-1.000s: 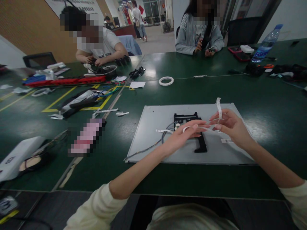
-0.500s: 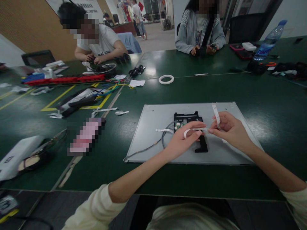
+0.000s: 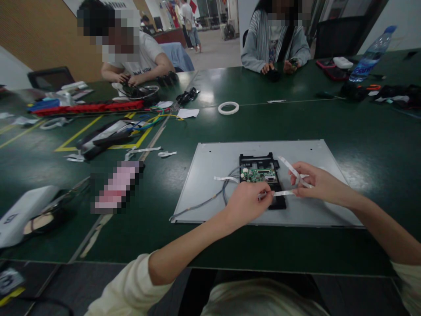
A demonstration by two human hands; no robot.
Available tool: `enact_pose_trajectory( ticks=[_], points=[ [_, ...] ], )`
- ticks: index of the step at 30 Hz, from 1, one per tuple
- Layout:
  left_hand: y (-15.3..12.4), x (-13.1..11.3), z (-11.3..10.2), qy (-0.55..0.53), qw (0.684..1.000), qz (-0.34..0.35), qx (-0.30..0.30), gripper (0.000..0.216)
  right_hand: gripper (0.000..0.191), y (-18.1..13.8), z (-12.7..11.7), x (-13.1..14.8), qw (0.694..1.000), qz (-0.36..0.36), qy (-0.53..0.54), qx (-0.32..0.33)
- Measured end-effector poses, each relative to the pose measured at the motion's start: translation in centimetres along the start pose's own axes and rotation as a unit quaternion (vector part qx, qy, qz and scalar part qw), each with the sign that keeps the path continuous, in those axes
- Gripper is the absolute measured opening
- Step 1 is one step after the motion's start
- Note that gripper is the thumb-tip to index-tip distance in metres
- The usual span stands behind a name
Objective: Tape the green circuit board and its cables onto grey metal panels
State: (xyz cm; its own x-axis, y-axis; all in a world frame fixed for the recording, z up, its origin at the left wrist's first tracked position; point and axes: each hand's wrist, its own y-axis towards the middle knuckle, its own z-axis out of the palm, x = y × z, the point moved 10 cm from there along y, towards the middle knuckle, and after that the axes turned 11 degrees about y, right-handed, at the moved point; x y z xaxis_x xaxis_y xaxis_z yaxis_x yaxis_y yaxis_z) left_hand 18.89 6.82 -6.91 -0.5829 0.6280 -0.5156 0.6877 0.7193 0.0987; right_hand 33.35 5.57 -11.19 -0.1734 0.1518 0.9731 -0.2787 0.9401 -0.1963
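A strip of white tape [image 3: 283,193] stretches between my two hands. My left hand [image 3: 248,199] is closed, pinching one end above the lower part of a black plastic bracket [image 3: 280,202]. My right hand [image 3: 314,182] pinches the other end, and a second length of tape sticks up from its fingers. A green circuit board [image 3: 256,175] sits in the bracket on a grey metal panel [image 3: 200,197]. Grey cables [image 3: 200,204] run from the board to the panel's left edge, with a short piece of white tape [image 3: 225,179] across them.
A tape roll [image 3: 228,108] lies behind the panel. To the left are a phone [image 3: 116,186], tape scraps [image 3: 167,154] and a white box-like device [image 3: 28,215]. A water bottle [image 3: 371,57] stands at the far right. Two people sit across the green table [image 3: 184,127].
My left hand has turned and closed, drawing lower and uncovering the circuit board. The tape is now straight between my hands, and the piece at my right hand leans more to the left.
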Motion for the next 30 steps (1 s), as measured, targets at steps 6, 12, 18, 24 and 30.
enact_pose_trajectory(
  ticks=[6,12,18,24,30],
  points=[
    [0.3,0.5,1.3,0.06,0.998,-0.002,0.021,0.022,0.026,-0.2,0.1,0.3,0.993,0.015,-0.118,-0.017],
    [0.5,0.6,1.6,0.06,0.998,-0.006,0.025,0.021,0.025,-0.3,-0.3,0.8,0.99,-0.006,-0.137,-0.015],
    [0.5,0.4,1.7,0.087,0.996,-0.014,0.015,0.021,0.026,-0.3,0.0,1.6,0.975,-0.039,-0.217,-0.031],
    [0.5,0.1,1.6,0.152,0.988,-0.017,0.003,0.023,0.039,-0.5,1.9,2.6,0.932,-0.099,-0.349,-0.01],
    [0.5,0.1,1.9,0.167,0.986,-0.021,0.014,0.027,0.04,-0.5,2.0,2.9,0.86,-0.136,-0.487,-0.071]
  ],
)
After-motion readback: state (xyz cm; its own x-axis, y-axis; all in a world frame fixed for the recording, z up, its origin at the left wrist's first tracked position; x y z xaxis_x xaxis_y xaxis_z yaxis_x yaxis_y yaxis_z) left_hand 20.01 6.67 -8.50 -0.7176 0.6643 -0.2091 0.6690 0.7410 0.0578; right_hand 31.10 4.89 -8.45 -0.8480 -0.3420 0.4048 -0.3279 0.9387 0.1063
